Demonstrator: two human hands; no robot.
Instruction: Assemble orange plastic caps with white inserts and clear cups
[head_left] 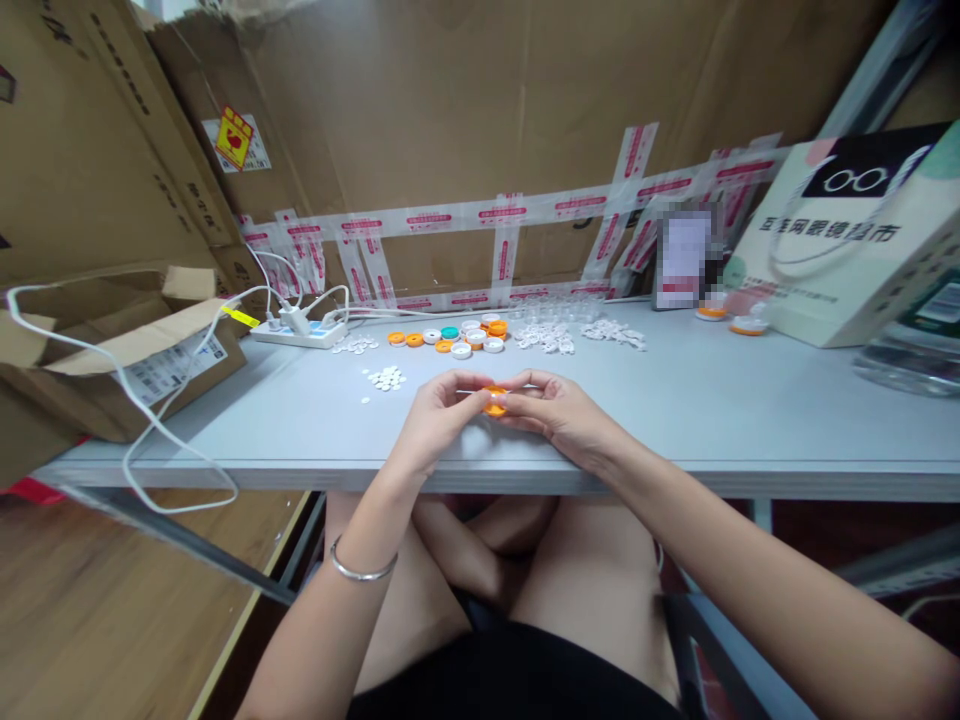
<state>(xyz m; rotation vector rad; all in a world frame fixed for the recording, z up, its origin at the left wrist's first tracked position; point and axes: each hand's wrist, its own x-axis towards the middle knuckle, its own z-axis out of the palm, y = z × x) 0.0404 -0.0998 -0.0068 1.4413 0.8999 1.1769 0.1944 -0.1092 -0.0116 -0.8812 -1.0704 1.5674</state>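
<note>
Both my left hand [448,412] and my right hand [546,405] pinch an orange round plastic cap [495,401] between thumbs and fingers, just above the front half of the grey table. Its hollow inner side faces me, and the fingertips hide part of its rim. Beyond the hands lies a group of orange, white and green caps [461,350]. Small white discs [387,379] form a pile left of my left hand. Behind my right hand are heaps of small clear-white plastic pieces [546,338], whose exact kind I cannot make out.
A power strip [300,332] with white cables and an opened cardboard box [180,340] stand at left. Clear containers [562,307] line the back. A phone [684,258], capped pieces [748,325], a paper bag [832,240] and a clear bottle [919,340] are at right.
</note>
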